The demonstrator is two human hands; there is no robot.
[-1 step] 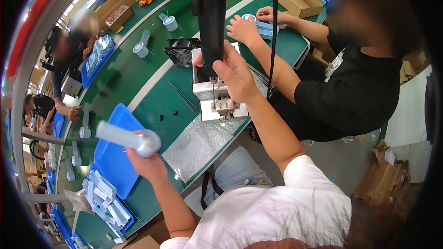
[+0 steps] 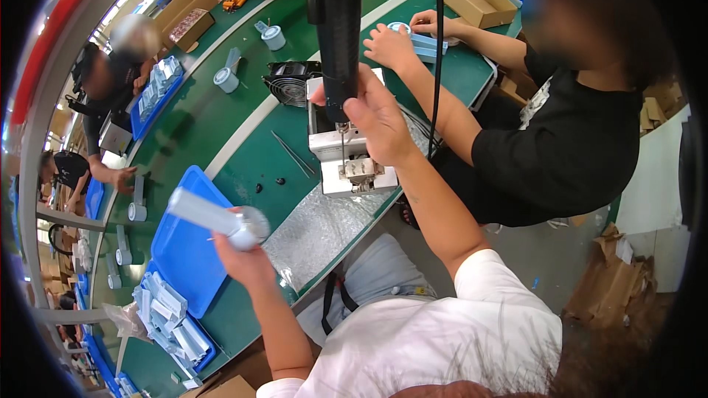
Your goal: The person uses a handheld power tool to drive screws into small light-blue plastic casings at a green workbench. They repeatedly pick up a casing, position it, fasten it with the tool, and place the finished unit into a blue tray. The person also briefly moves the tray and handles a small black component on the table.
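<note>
My right hand [image 2: 380, 121] is wrapped round the lower end of a black electric screwdriver [image 2: 339, 22], which hangs upright. Its thin bit points down at the front of a metal box that looks like a screw feeder [image 2: 328, 146]; whether the tip touches cannot be made out. In my left hand [image 2: 247, 264] is a light blue plastic part [image 2: 203, 211] with a long flat handle and a round cup-shaped end, blurred by motion. It is held above the bench, over the edge of a blue tray [image 2: 188, 250].
Blue tray with several handles [image 2: 173, 317] stands at lower left. Tweezers [image 2: 293, 153], small black pieces [image 2: 280, 181] and bubble wrap [image 2: 317, 232] lie near the feeder. A black fan [image 2: 289, 87] stands behind. A co-worker [image 2: 568, 125] sits at right; a black cable [image 2: 436, 66] hangs between us.
My left hand has moved a little right and toward me with the light blue plastic part. My right hand and the screwdriver have hardly moved.
</note>
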